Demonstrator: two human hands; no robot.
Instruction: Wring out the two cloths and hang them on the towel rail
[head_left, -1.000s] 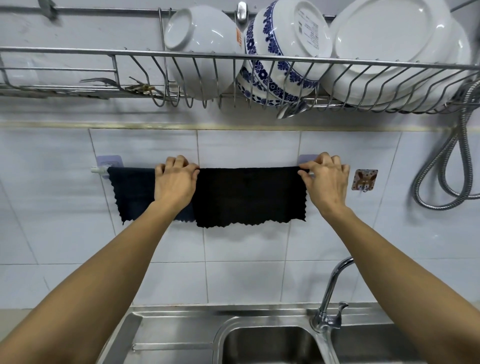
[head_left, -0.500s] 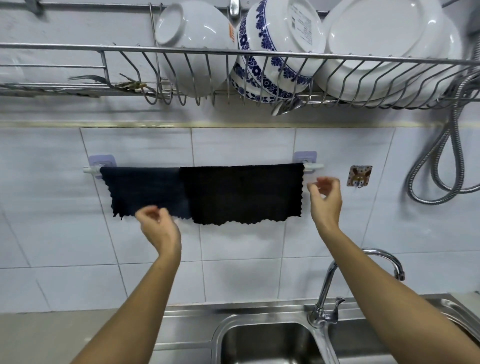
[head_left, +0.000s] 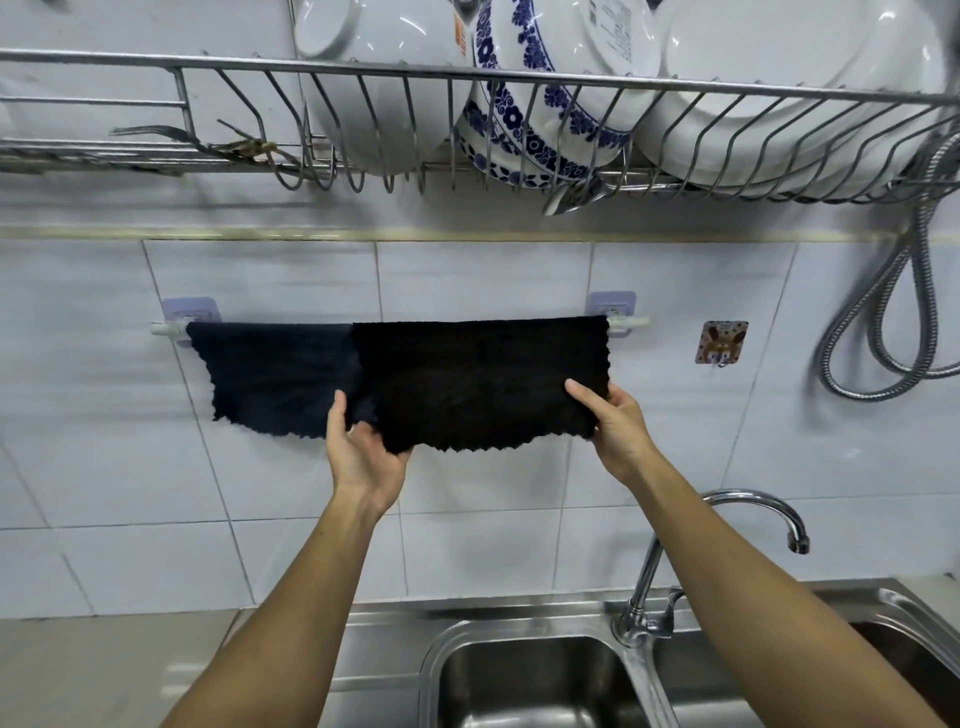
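Observation:
Two cloths hang side by side over the white towel rail (head_left: 631, 322) on the tiled wall. The dark blue cloth (head_left: 275, 379) is on the left, and the black cloth (head_left: 478, 379) on the right overlaps its edge. My left hand (head_left: 361, 452) pinches the black cloth's lower left corner, thumb in front. My right hand (head_left: 615, 421) pinches its lower right corner. Both corners are drawn slightly toward me, so the bottom hem lifts off the wall.
A wire dish rack (head_left: 467, 78) with white and blue-patterned bowls and plates hangs overhead. A steel sink (head_left: 545, 675) with a curved tap (head_left: 748, 504) lies below. A metal hose (head_left: 893, 291) loops at the right, beside a small wall hook (head_left: 722, 340).
My hands left the top of the cloths on the rail, dropped down free, then took hold of the black cloth's two bottom corners.

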